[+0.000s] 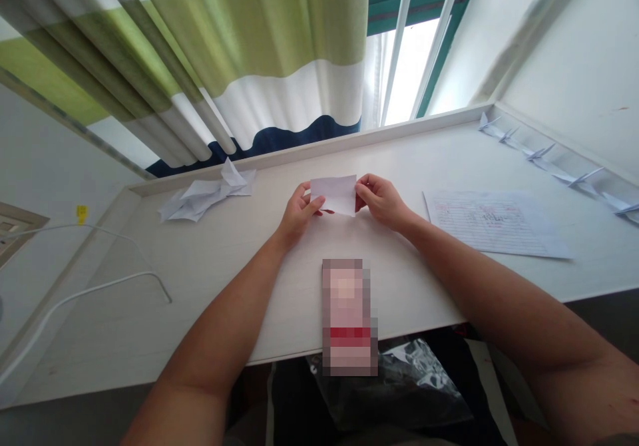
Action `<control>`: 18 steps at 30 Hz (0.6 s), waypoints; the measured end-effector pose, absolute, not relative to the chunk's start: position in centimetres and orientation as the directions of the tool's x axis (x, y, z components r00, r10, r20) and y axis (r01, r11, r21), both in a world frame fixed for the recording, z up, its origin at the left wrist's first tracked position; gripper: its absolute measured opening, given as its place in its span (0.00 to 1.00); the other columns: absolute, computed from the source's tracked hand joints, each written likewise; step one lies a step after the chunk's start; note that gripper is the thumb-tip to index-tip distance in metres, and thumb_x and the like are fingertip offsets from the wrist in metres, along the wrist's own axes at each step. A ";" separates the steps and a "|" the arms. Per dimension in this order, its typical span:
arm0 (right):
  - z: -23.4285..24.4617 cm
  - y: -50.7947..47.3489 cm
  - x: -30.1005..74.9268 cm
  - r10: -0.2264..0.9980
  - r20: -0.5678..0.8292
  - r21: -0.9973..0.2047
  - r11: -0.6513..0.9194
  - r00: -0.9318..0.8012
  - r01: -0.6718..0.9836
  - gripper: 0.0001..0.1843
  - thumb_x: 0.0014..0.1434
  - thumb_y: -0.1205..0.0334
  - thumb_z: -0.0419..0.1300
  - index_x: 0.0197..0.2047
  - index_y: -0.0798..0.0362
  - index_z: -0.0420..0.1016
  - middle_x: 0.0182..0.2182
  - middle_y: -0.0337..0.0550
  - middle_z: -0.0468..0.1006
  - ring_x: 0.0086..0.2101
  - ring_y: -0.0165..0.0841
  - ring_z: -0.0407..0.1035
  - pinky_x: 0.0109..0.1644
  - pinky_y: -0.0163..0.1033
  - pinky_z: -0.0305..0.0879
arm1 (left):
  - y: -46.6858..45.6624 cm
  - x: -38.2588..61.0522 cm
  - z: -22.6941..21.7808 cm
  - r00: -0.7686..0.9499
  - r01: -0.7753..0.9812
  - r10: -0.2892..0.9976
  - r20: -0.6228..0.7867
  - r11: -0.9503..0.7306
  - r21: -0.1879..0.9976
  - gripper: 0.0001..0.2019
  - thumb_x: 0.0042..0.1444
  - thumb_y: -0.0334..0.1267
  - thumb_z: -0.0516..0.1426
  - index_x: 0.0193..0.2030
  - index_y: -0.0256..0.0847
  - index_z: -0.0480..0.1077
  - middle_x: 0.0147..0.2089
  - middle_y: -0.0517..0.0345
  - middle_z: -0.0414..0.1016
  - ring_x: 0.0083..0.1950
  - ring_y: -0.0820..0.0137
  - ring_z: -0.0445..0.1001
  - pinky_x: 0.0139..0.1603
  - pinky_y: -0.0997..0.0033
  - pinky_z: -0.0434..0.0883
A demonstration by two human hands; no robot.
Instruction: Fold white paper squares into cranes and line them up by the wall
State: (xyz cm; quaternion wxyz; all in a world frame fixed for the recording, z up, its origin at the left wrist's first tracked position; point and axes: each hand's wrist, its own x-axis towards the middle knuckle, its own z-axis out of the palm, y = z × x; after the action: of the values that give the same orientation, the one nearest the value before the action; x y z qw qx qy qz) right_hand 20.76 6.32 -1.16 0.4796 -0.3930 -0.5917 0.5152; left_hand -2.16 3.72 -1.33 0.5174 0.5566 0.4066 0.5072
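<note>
A small white sheet of paper (335,194) is held up just above the white desk (210,273), near its middle. My left hand (298,212) pinches the sheet's left edge between thumb and fingers. My right hand (380,200) pinches its right edge the same way. Both forearms reach in from the near edge of the desk.
A heap of crumpled and folded white paper (207,194) lies at the back left. A written sheet (492,223) lies to the right. Several folded paper cranes (542,153) line the right wall ledge. A phone (348,316) rests near the front edge, a white cable (94,286) at left.
</note>
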 end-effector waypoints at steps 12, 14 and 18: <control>0.2 5.0 21.0 0.882 0.278 -0.934 0.341 -0.380 0.107 0.17 0.59 0.46 0.72 0.43 0.49 0.84 0.42 0.47 0.86 0.42 0.40 0.76 0.43 0.45 0.73 | 3.5 -2.1 -1.4 0.200 -0.078 0.974 0.104 -0.090 0.993 0.28 0.46 0.56 0.78 0.39 0.41 0.72 0.36 0.56 0.86 0.34 0.70 0.82 0.38 0.71 0.75; 0.0 5.2 20.9 0.873 0.251 -0.938 0.326 -0.418 0.117 0.20 0.60 0.41 0.72 0.39 0.50 0.84 0.35 0.45 0.84 0.37 0.38 0.73 0.39 0.44 0.70 | 3.3 -2.0 -1.2 0.281 -0.062 0.957 0.078 -0.063 0.996 0.28 0.46 0.55 0.79 0.43 0.41 0.75 0.38 0.55 0.87 0.35 0.68 0.83 0.38 0.71 0.76; -0.6 5.6 20.6 0.921 0.243 -0.968 0.251 -0.303 -0.012 0.22 0.60 0.39 0.73 0.40 0.49 0.77 0.33 0.42 0.81 0.31 0.34 0.71 0.33 0.42 0.65 | 3.4 -1.8 -1.2 0.217 -0.098 0.973 0.080 -0.060 0.993 0.42 0.42 0.50 0.81 0.61 0.44 0.71 0.42 0.55 0.88 0.40 0.64 0.87 0.45 0.67 0.81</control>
State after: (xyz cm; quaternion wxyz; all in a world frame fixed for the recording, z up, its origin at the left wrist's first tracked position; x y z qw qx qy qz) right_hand 20.59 5.59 -0.63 0.4698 -0.3573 -0.6363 0.4967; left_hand -1.77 3.35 -1.18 0.5567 0.5464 0.4003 0.4809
